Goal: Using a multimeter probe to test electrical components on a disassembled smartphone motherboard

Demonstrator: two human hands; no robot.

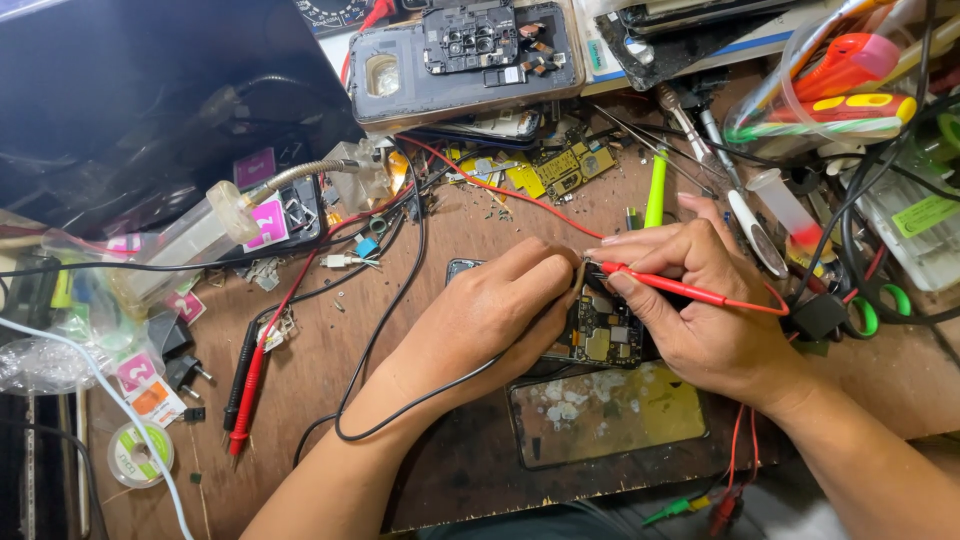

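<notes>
head view: at centre lies an opened black phone with bare green circuit board (600, 335). the right hand (700, 310), at three o'clock of it, pinches a thin red test probe (680, 288), tip on the board. the left hand (500, 310), at nine o'clock, curls closed on a black wire (400, 400). a spare red-and-black probe pair (248, 385) lies far at nine o'clock.

Scuffed matt wooden bench (330, 360), glossy red plastic probe (680, 288)
</notes>
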